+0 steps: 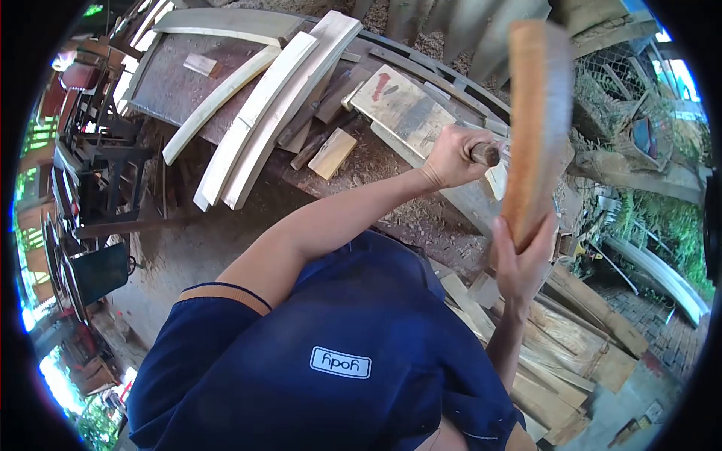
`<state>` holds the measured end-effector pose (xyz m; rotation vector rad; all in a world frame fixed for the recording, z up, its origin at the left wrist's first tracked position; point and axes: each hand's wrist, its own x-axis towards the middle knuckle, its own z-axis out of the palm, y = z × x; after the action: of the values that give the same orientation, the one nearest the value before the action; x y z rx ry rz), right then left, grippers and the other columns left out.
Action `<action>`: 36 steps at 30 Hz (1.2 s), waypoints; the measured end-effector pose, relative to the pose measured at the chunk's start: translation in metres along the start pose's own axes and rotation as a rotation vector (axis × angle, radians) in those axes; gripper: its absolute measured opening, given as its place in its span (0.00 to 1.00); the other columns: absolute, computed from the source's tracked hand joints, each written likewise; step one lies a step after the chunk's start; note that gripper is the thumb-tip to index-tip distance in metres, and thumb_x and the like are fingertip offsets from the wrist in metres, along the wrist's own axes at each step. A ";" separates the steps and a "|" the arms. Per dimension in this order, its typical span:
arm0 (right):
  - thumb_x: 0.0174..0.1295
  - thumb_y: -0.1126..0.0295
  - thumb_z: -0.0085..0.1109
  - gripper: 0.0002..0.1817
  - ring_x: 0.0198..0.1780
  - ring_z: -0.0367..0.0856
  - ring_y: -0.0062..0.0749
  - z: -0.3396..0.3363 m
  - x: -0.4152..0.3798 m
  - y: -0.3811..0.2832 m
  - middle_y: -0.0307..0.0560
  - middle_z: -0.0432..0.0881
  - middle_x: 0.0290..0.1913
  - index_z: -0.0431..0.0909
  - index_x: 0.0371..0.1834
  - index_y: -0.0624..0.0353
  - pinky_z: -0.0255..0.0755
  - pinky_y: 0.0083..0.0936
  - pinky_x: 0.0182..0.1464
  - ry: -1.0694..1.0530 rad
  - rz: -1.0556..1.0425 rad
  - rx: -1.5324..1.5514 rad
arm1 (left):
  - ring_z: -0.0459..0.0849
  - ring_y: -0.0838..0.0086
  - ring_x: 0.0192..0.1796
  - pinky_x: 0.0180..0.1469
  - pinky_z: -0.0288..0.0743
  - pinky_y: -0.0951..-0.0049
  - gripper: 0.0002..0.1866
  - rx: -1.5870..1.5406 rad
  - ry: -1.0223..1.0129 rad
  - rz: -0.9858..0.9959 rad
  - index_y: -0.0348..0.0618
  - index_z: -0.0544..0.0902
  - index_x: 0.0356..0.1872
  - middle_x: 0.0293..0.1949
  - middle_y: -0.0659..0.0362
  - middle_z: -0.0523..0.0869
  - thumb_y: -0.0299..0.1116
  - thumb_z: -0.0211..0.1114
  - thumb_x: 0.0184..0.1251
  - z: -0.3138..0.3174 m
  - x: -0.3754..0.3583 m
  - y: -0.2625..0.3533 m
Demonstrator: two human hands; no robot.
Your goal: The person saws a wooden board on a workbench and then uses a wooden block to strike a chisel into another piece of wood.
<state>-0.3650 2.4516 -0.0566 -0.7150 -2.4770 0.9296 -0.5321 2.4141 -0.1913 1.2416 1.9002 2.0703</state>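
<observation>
My left hand (459,155) is closed around the round wooden handle of a chisel (486,154); the handle's butt end faces up and its blade is hidden. Raised at the right, a thick, slightly curved piece of wood (526,128) is gripped near its lower end by my right hand (523,252). Motion blurs its far edge. Under and beside my left hand lies a pale wooden block (406,109) with a red mark on it, resting on the workbench. A smaller wood block (333,153) sits to its left.
Several long, pale curved wooden pieces (259,116) lie across the left of the dark workbench (165,83). Wood shavings (444,233) litter its near side. Boards (556,361) are stacked low at my right. Chair-like frames (98,165) stand at the far left.
</observation>
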 end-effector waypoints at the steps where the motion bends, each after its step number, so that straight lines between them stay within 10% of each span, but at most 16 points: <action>1: 0.59 0.67 0.68 0.29 0.41 0.79 0.37 -0.005 -0.002 0.000 0.57 0.79 0.40 0.66 0.57 0.71 0.73 0.32 0.46 0.016 0.062 0.057 | 0.80 0.54 0.25 0.29 0.75 0.67 0.10 -0.003 0.003 -0.008 0.42 0.83 0.31 0.22 0.51 0.80 0.30 0.72 0.46 -0.001 -0.001 0.002; 4: 0.59 0.67 0.68 0.28 0.41 0.80 0.36 0.007 -0.002 -0.008 0.58 0.80 0.40 0.66 0.57 0.71 0.73 0.32 0.46 0.131 -0.149 0.074 | 0.80 0.54 0.25 0.28 0.74 0.69 0.09 0.015 -0.004 -0.054 0.41 0.82 0.29 0.23 0.49 0.80 0.31 0.73 0.48 -0.003 0.002 0.003; 7: 0.60 0.66 0.67 0.27 0.39 0.82 0.36 0.017 -0.001 -0.010 0.56 0.81 0.36 0.66 0.56 0.69 0.74 0.33 0.44 -0.076 0.108 0.090 | 0.79 0.65 0.20 0.26 0.72 0.69 0.09 -0.057 0.096 0.081 0.39 0.79 0.24 0.21 0.51 0.81 0.30 0.72 0.53 -0.008 0.006 0.001; 11: 0.61 0.63 0.67 0.28 0.37 0.81 0.35 0.023 0.000 -0.001 0.51 0.81 0.36 0.67 0.56 0.68 0.74 0.30 0.43 -0.133 0.131 0.186 | 0.75 0.89 0.24 0.24 0.68 0.77 0.14 -0.317 0.263 -0.325 0.43 0.78 0.18 0.19 0.67 0.81 0.31 0.69 0.62 -0.032 0.031 -0.013; 16: 0.61 0.61 0.66 0.28 0.36 0.81 0.33 0.039 -0.011 0.037 0.48 0.79 0.38 0.66 0.58 0.66 0.74 0.27 0.41 -0.035 0.128 0.376 | 0.68 0.82 0.13 0.21 0.70 0.74 0.21 -0.557 0.647 -0.436 0.48 0.70 0.14 0.11 0.66 0.70 0.36 0.67 0.66 -0.066 0.065 -0.030; 19: 0.61 0.61 0.65 0.32 0.39 0.81 0.32 0.038 -0.026 0.044 0.49 0.79 0.41 0.63 0.62 0.64 0.76 0.29 0.43 -0.213 0.516 0.737 | 0.65 0.81 0.14 0.23 0.72 0.72 0.21 -0.607 0.678 -0.415 0.45 0.69 0.16 0.11 0.67 0.66 0.35 0.67 0.68 -0.071 0.064 -0.031; 28: 0.62 0.59 0.59 0.32 0.33 0.78 0.29 0.046 -0.015 0.074 0.48 0.77 0.38 0.62 0.65 0.63 0.75 0.28 0.36 -0.237 0.381 0.677 | 0.71 0.83 0.17 0.23 0.71 0.76 0.17 -0.419 0.517 -0.390 0.43 0.76 0.21 0.15 0.65 0.74 0.36 0.66 0.70 -0.038 0.055 -0.014; 31: 0.60 0.60 0.62 0.35 0.43 0.78 0.30 0.046 -0.008 0.066 0.49 0.76 0.46 0.60 0.67 0.64 0.74 0.29 0.47 -0.239 0.516 0.813 | 0.73 0.85 0.19 0.23 0.69 0.79 0.17 -0.266 0.444 -0.370 0.43 0.78 0.21 0.16 0.67 0.76 0.37 0.67 0.70 -0.029 0.047 -0.018; 36: 0.61 0.62 0.62 0.35 0.51 0.74 0.32 0.020 0.028 0.016 0.52 0.73 0.52 0.60 0.68 0.67 0.70 0.31 0.54 0.048 0.151 0.547 | 0.66 0.81 0.19 0.23 0.66 0.72 0.18 -0.073 0.282 -0.116 0.41 0.74 0.18 0.14 0.58 0.74 0.34 0.70 0.65 0.011 0.039 -0.014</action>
<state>-0.3922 2.4685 -0.0767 -0.7206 -1.9984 1.5385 -0.5586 2.4473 -0.1851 0.8400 1.9290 2.3304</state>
